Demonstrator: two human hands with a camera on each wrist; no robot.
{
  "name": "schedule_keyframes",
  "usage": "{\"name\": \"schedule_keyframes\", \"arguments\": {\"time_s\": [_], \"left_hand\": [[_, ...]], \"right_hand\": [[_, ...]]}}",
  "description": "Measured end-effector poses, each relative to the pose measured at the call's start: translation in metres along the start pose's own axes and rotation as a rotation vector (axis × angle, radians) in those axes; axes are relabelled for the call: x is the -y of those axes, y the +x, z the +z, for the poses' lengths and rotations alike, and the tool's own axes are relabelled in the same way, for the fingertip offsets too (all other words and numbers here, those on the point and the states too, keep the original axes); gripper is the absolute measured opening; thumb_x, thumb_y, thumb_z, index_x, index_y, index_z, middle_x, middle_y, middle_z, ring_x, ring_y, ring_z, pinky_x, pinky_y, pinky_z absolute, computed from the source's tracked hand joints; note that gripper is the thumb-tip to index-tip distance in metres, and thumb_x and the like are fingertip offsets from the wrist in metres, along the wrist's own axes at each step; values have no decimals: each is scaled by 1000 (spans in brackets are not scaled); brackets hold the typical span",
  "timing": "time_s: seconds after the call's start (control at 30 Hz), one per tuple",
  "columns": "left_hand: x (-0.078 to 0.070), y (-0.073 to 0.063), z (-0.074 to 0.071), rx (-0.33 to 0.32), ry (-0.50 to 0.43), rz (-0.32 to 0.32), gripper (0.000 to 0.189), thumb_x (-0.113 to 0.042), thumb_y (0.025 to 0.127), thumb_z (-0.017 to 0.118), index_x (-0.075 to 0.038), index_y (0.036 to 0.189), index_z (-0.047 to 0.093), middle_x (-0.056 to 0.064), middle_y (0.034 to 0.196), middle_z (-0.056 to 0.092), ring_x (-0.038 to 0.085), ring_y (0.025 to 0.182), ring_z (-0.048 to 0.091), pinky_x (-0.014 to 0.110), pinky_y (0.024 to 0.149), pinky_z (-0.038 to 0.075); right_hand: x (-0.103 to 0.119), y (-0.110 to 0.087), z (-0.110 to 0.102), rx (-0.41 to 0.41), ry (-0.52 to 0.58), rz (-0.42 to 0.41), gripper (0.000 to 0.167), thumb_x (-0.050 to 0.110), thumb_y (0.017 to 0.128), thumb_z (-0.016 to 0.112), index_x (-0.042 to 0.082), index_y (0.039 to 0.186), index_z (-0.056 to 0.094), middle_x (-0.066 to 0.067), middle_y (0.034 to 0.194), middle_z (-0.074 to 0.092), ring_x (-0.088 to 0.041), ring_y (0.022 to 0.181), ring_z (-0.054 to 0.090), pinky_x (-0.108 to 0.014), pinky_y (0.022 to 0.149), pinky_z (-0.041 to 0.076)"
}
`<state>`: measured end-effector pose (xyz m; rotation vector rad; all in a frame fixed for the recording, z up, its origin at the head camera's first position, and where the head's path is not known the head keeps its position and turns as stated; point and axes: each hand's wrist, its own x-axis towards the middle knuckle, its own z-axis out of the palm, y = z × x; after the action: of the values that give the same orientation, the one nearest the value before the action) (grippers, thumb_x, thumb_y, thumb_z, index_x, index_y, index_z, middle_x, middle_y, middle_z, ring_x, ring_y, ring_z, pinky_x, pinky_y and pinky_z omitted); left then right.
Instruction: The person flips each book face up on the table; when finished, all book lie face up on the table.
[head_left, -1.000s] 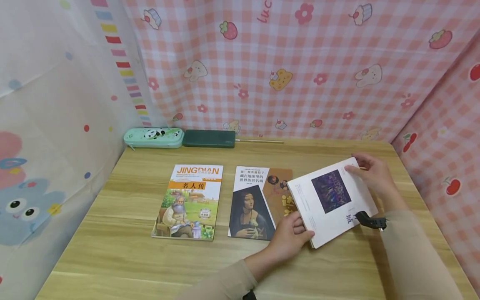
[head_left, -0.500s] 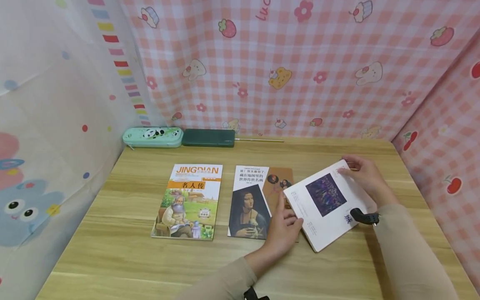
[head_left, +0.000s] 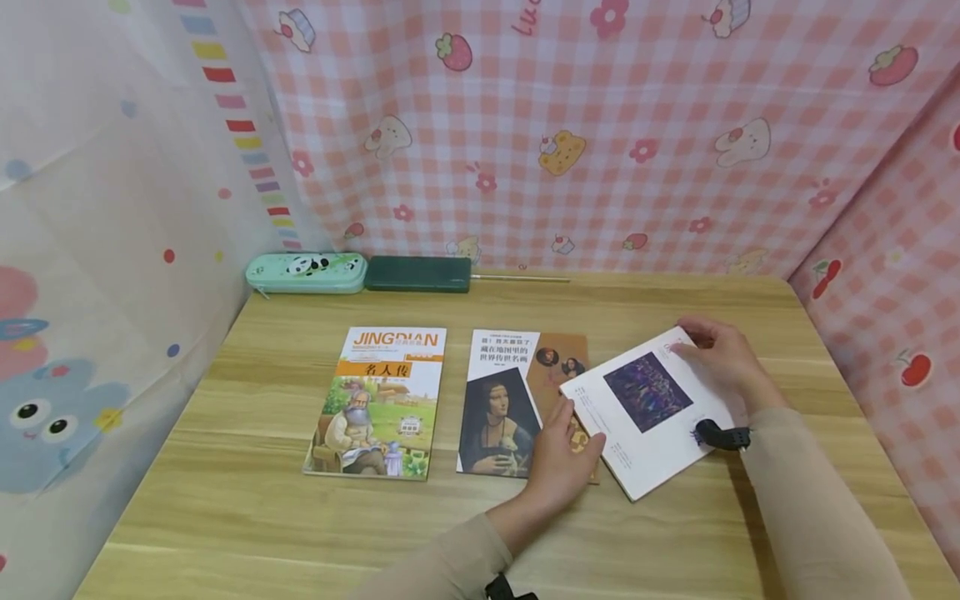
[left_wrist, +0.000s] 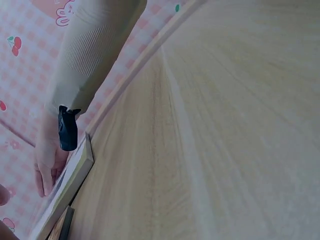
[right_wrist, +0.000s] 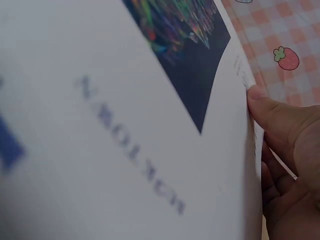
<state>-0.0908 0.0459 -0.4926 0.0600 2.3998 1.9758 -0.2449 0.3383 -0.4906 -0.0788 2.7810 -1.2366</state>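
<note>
A white book (head_left: 637,417) with a dark square picture on its cover is tilted over the right part of a book with a portrait cover (head_left: 498,425). My right hand (head_left: 723,358) grips its upper right edge, thumb on the cover; the right wrist view shows the right hand (right_wrist: 295,155) with fingers behind the white book (right_wrist: 210,180). Along the left edge, my left hand (head_left: 558,462) has its fingers extended and thumb spread, right beside the white book and over the portrait book. In the left wrist view, the white book (left_wrist: 75,175) appears edge-on, overlapping a darker book corner (left_wrist: 66,225).
Left of the portrait book lies a book with an orange title band (head_left: 378,408). Along the back edge of the wooden table (head_left: 262,517) are a mint panda pencil case (head_left: 307,273), a dark green case (head_left: 418,274) and a thin rod (head_left: 521,279). Checked cloth (head_left: 637,100) hangs behind.
The white book has shifted left, further over the portrait book, with my right hand. My left hand has let go of its lower left corner and moved slightly left, fingers now extended.
</note>
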Motion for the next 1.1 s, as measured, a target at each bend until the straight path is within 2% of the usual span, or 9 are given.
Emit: {"name": "schedule_keyframes", "arguments": {"time_s": [0.07, 0.17, 0.33, 0.43, 0.57, 0.67, 0.8, 0.93, 1.1], "left_hand": [[0, 1, -1, -5, 38, 23, 66, -14, 90, 71, 15, 143, 44, 30, 156, 33, 41, 141, 40, 46, 115, 38], [-1, 9, -6, -23, 86, 81, 64, -14, 90, 71, 13, 143, 46, 29, 154, 38, 42, 143, 37, 49, 119, 32], [0, 30, -17, -19, 95, 135, 54, -10, 90, 69, 3, 140, 54, 22, 150, 48, 35, 145, 38, 45, 121, 30], [4, 42, -23, 13, 108, 153, 46, -8, 91, 69, 0, 136, 60, 18, 148, 52, 32, 142, 43, 40, 120, 32], [7, 54, -29, 81, 152, 183, 42, -6, 92, 69, 0, 133, 63, 17, 145, 56, 32, 139, 47, 36, 118, 35], [6, 60, -31, 124, 174, 215, 40, -3, 91, 70, 2, 130, 64, 17, 140, 60, 31, 135, 52, 35, 115, 39], [5, 66, -31, 158, 171, 224, 39, -3, 92, 69, 4, 130, 64, 17, 132, 65, 27, 128, 58, 32, 111, 44], [3, 71, -30, 188, 152, 192, 39, -5, 95, 68, 5, 132, 62, 17, 134, 64, 27, 133, 54, 31, 113, 41], [1, 71, -29, 192, 157, 180, 39, -7, 95, 68, 6, 132, 63, 18, 136, 63, 28, 133, 54, 33, 114, 41]], "right_hand": [[0, -1, -1, 0, -3, -7, 57, 27, 98, 69, -2, 144, 52, -25, 141, 56, -38, 125, 54, -46, 105, 46], [0, -5, -4, -2, 2, -15, 57, 27, 98, 70, -2, 144, 52, -25, 140, 57, -36, 124, 55, -31, 102, 48], [-3, -16, -9, -3, 22, -28, 55, 28, 97, 70, -2, 141, 55, -25, 133, 61, -20, 108, 60, -7, 82, 45], [-7, -24, -13, 2, 1, -30, 53, 30, 97, 70, -1, 139, 57, -25, 131, 62, -14, 105, 59, -5, 80, 43], [-9, -39, -19, 4, -63, -43, 54, 32, 98, 70, -3, 137, 58, -26, 129, 63, -26, 110, 61, -4, 81, 41], [-13, -52, -25, 4, -75, -74, 51, 26, 97, 71, -6, 135, 59, -28, 124, 65, -11, 103, 64, -4, 80, 42], [-23, -67, -33, 26, -57, -96, 47, 15, 94, 74, -9, 131, 59, -29, 117, 67, 11, 89, 55, -5, 76, 46], [-29, -82, -42, 58, -94, -42, 44, 14, 93, 75, -8, 128, 62, -24, 112, 68, -2, 89, 59, -11, 72, 50], [-31, -90, -50, 46, -191, 45, 44, 25, 90, 80, -7, 118, 68, -14, 100, 70, -21, 87, 59, -18, 65, 50]]}}
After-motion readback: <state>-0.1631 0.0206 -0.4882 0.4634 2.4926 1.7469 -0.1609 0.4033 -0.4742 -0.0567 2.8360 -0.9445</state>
